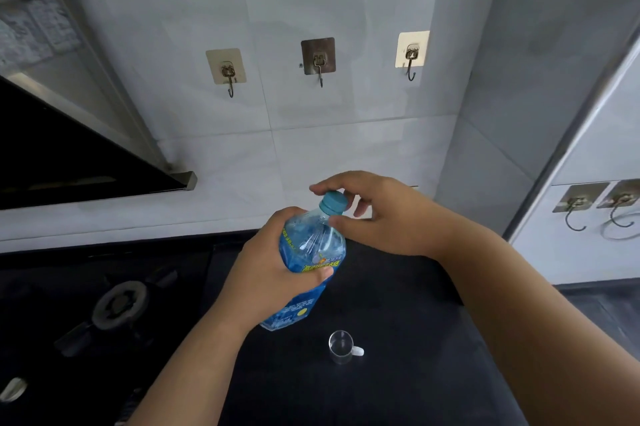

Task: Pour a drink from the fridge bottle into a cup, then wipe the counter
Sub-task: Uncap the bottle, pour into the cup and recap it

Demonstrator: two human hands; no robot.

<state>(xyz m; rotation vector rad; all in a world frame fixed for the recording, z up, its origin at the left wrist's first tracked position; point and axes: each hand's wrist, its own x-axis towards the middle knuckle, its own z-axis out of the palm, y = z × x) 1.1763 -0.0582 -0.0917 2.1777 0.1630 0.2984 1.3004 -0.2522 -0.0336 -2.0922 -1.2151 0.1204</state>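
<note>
The left hand is gripping the blue bottle around its middle, holding it tilted above the dark bench. The right hand is curling over the blue cap, fingers and thumb pinching it. A small clear cup is standing on the bench just below the bottle, with bare dark surface spreading around it. A gas burner is sitting off to the left.

Wall hooks, gas burner
</note>
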